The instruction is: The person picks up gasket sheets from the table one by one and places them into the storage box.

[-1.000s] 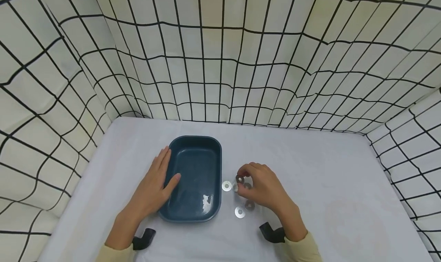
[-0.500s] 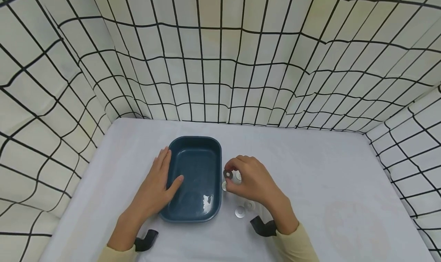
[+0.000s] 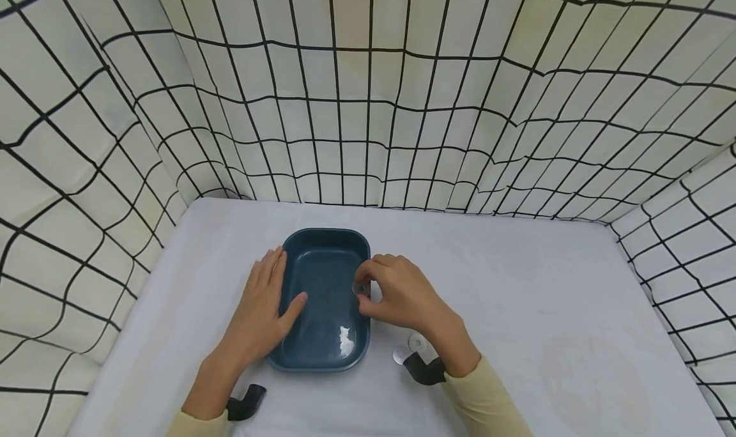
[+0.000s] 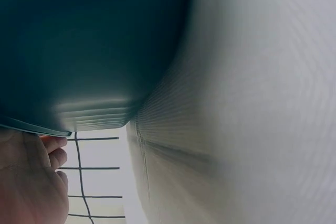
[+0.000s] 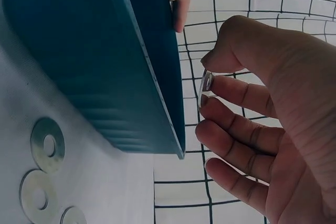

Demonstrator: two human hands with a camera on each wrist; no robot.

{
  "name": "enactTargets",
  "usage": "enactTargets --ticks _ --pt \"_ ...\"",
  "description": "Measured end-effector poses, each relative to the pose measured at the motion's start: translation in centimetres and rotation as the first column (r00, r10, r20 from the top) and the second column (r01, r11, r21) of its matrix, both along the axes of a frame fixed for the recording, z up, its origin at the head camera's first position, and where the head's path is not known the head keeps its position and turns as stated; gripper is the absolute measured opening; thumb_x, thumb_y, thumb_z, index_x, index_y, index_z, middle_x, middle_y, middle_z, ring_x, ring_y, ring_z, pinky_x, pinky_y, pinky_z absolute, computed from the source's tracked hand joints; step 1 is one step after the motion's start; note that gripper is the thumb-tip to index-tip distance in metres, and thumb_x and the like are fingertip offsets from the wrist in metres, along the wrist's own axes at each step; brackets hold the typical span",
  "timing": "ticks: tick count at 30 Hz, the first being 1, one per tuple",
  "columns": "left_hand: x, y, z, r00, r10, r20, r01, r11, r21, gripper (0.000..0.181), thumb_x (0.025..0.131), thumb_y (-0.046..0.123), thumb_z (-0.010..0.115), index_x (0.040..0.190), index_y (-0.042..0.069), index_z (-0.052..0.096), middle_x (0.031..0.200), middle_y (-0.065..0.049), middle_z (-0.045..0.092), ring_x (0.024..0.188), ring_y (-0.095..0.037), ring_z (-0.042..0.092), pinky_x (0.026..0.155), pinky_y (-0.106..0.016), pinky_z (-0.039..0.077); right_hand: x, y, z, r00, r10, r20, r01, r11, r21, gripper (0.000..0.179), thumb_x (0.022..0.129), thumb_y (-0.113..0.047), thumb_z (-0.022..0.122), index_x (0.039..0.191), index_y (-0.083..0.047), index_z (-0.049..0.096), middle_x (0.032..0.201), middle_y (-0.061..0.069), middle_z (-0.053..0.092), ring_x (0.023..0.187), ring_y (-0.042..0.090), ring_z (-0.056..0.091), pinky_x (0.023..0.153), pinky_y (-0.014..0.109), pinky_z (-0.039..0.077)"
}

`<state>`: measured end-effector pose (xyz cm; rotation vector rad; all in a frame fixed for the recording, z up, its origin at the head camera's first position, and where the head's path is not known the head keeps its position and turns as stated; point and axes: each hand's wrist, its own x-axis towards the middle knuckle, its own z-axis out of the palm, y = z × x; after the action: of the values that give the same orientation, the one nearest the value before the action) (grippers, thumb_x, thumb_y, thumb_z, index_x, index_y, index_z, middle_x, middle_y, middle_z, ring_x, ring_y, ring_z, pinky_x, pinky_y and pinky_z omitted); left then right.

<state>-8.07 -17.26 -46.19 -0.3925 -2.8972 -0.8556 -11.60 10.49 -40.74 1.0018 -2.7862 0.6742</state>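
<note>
My right hand pinches a metal washer between thumb and fingers, over the right rim of a blue rectangular tray. In the right wrist view this washer stands on edge between the fingertips, above the tray's wall. My left hand lies along the tray's left rim, fingers straight and thumb reaching over the inside. Seen from the left wrist, that hand touches the rim from outside. No washers show inside the tray.
More flat washers lie on the white cloth right of the tray, among them one washer beside the right wrist. Black curved pieces sit at both wrists. A white wall with a black grid surrounds the table.
My right hand has moved left with the pinched washer, from above the loose washers to over the tray's right rim. The left hand stays at the left rim.
</note>
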Motion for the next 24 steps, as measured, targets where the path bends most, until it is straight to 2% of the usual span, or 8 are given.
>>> enactTargets --ticks 8,19,24 --pt "-0.1 0.1 0.0 1.0 0.007 0.016 -0.007 1.0 0.011 0.088 0.105 0.039 0.061 0.168 0.0 0.016 0.176 -0.021 0.017 0.163 -0.045 0.016 0.135 -0.061 0.016 -0.3 -0.7 0.1 1.0 0.012 0.007 -0.012 0.999 0.036 0.021 0.085 -0.024 0.081 0.105 -0.017 0.077 0.097 -0.005 0.075 0.089 0.01 0.068 0.091 0.033 0.06" --pt "-0.1 -0.3 -0.2 0.999 0.003 0.044 -0.004 1.0 0.014 0.09 0.106 0.042 0.06 0.17 0.001 0.011 0.178 -0.02 0.012 0.166 -0.042 0.011 0.139 -0.051 0.005 -0.6 -2.0 0.9 0.999 0.049 -0.004 -0.048 0.995 0.092 0.02 0.088 -0.024 0.081 0.107 -0.017 0.078 0.097 -0.004 0.074 0.084 0.01 0.063 0.088 0.032 0.059" --pt "0.0 -0.2 -0.3 1.0 -0.01 0.028 0.009 1.0 0.014 0.089 0.105 0.04 0.061 0.169 -0.001 0.012 0.177 -0.022 0.014 0.165 -0.043 0.012 0.139 -0.047 0.003 -0.5 -2.5 0.9 0.998 0.057 -0.022 -0.054 0.993 0.106 0.02 0.091 -0.024 0.08 0.11 -0.017 0.078 0.101 -0.004 0.074 0.084 0.011 0.064 0.086 0.03 0.059"
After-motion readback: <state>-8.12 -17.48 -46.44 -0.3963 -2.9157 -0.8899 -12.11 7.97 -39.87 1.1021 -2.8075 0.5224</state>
